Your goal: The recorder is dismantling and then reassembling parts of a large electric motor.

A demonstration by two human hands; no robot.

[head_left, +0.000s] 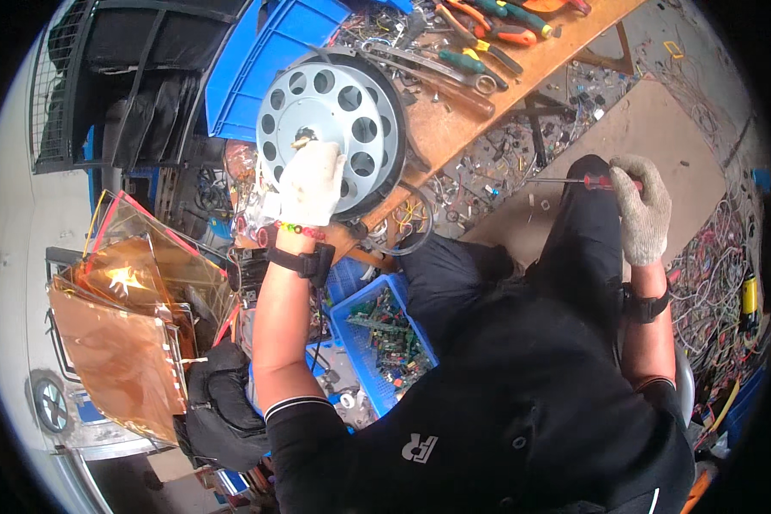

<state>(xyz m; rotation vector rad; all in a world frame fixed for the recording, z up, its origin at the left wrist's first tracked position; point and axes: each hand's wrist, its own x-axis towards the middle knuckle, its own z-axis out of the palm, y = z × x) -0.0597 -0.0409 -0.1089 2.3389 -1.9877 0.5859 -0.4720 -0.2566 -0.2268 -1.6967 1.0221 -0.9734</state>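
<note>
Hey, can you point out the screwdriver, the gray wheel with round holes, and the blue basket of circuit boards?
Screwdriver [594, 182], head view: on its red handle.
Gray wheel [321, 112], head view: on its flat face, inside the ring of holes.
Blue basket [361, 364], head view: on its side wall.

My head camera looks steeply down past my shirt [522, 411], near and close, to my left hand [311, 182] and right hand [642, 210]. Its wide fisheye view reaches the workbench [437, 133], farther off.
</note>
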